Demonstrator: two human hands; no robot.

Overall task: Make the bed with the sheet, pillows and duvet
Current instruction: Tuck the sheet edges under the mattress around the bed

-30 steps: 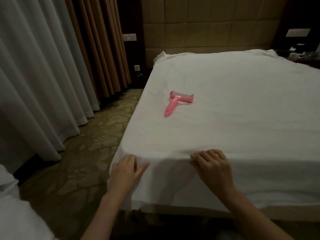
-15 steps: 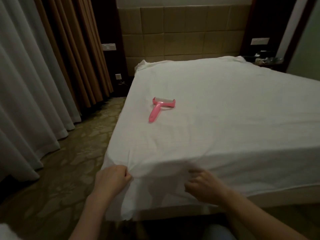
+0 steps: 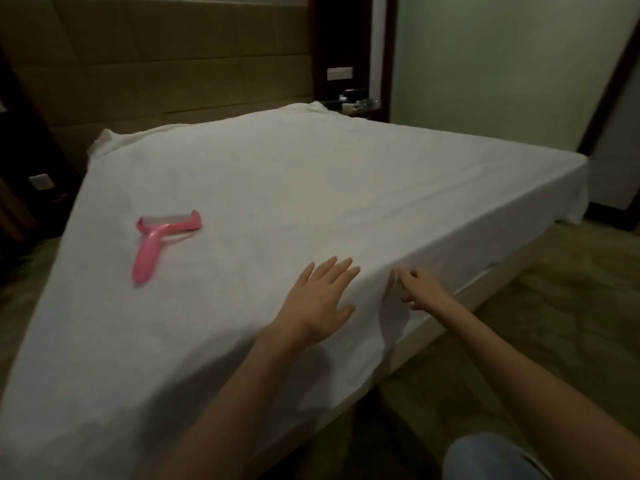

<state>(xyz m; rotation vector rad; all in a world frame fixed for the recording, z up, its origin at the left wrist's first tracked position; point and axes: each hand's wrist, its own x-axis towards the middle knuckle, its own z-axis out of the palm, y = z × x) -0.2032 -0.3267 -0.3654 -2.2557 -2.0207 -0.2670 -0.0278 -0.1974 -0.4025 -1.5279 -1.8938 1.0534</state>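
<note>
Sheet [image 3: 311, 188]: white, spread over the whole bed [image 3: 485, 282], its edge hanging down the side nearest the person. No pillows or duvet in view.

Left hand [image 3: 317, 299]: flat on top of the sheet just inside that edge, fingers [image 3: 337, 268] spread and straight, pressing the cloth down.

Right hand [image 3: 420, 289]: just past the edge, beside the left hand, fingers curled and pinching a fold of the hanging sheet.

Lint roller [image 3: 157, 244]: pink, lying loose on the sheet, well to the left of the left hand.

Risks, as judged:
- A hard pull on the pinched fold could drag the sheet off the far corners by the headboard [image 3: 156, 64], where it already looks bunched.
- Easing the flat hand too early would likely let wrinkles travel across the top.
- The roller may slide or fall if the cloth shifts under it, and could end up buried beneath the duvet if left there.
</note>
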